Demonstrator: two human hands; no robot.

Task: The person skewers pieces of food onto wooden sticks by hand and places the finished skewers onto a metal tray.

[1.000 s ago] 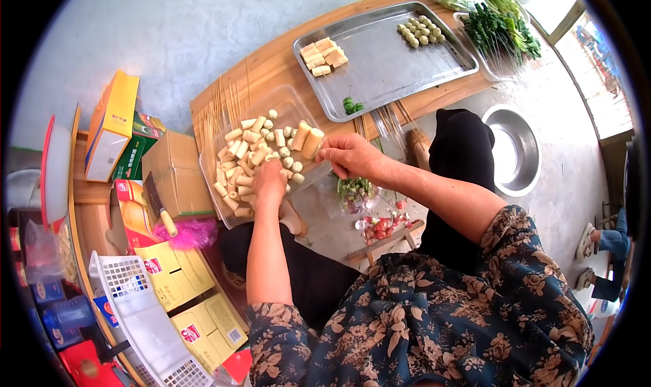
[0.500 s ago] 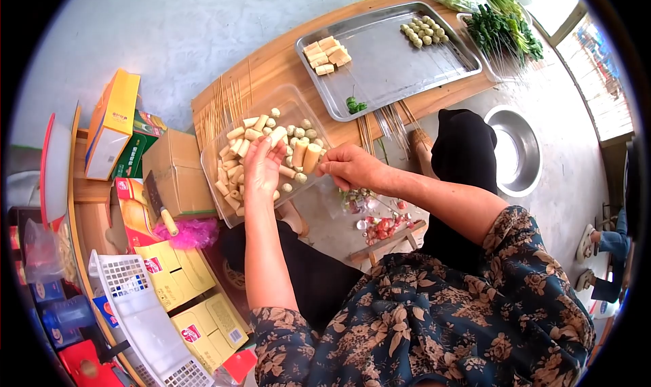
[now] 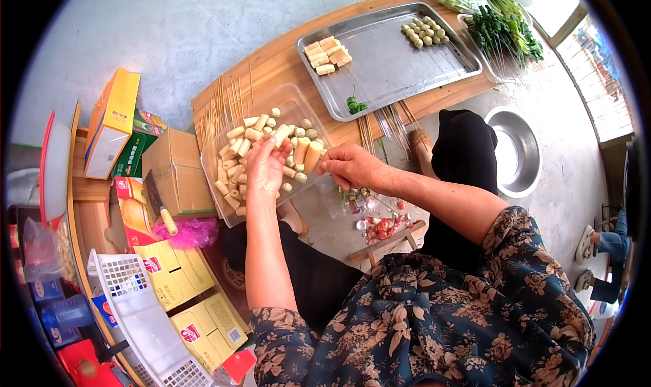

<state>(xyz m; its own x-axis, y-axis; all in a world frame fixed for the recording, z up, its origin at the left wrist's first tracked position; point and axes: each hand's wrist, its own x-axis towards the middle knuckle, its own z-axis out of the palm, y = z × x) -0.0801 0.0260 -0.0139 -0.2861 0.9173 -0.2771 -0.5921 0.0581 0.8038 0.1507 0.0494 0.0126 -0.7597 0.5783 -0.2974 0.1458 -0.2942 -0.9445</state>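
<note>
My left hand point(image 3: 266, 167) is closed in a pinch on a pale tan roll piece point(image 3: 281, 135), above a clear plastic tub. My right hand point(image 3: 350, 167) is closed with fingertips together on the end of a thin skewer, which is mostly hidden. Two larger tan rolls point(image 3: 312, 156) sit side by side just left of those fingertips, seemingly threaded on it. The held piece is close to these rolls; whether they touch I cannot tell. Under my hands, the tub point(image 3: 210, 172) holds many cut rolls point(image 3: 234, 172) and speckled greenish balls point(image 3: 306, 124).
A metal tray point(image 3: 386, 68) on the wooden table point(image 3: 271, 62) carries stacked rolls, grouped balls and a green sprig. Bamboo skewers point(image 3: 220, 109) lie beside the tub. Greens point(image 3: 505, 34) stand far right, a steel basin point(image 3: 522, 153) on the floor. A knife point(image 3: 161, 204) leans by a carton point(image 3: 180, 173).
My left hand has shifted slightly right, bringing the pinched roll piece nearer the two rolls by my right hand. My right hand has barely moved.
</note>
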